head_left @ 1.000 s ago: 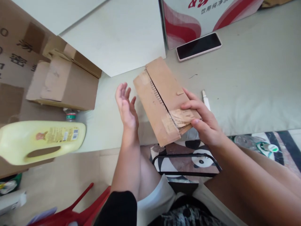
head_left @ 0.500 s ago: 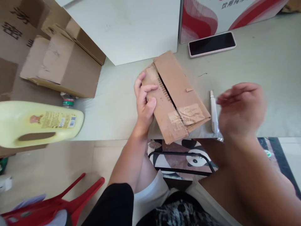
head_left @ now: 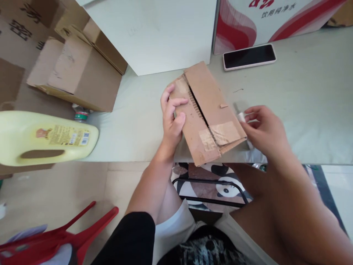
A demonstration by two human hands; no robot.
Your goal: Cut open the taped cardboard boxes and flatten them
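A brown cardboard box (head_left: pixel 212 105) with a long slit and clear tape at its lower end lies tilted at the table's front edge. My left hand (head_left: pixel 173 114) grips its left side, the fingers bent over the top. To the right of the box, my right hand (head_left: pixel 261 127) pinches a slim white tool (head_left: pixel 241 117) between thumb and fingers. The tool's thin tip points up and away from me; the lower part of it is partly hidden by the hand.
A phone (head_left: pixel 249 57) lies behind the box, before a red and white carton (head_left: pixel 234 27). A white box (head_left: pixel 165 36) stands at the back. Further left are an open carton (head_left: pixel 82 73) and a yellow jug (head_left: pixel 49 138). A red chair (head_left: pixel 66 235) stands below.
My right hand has moved left toward the box and closed on the white tool, which lay on the table before. My left hand keeps its grip on the box. The view has shifted slightly.
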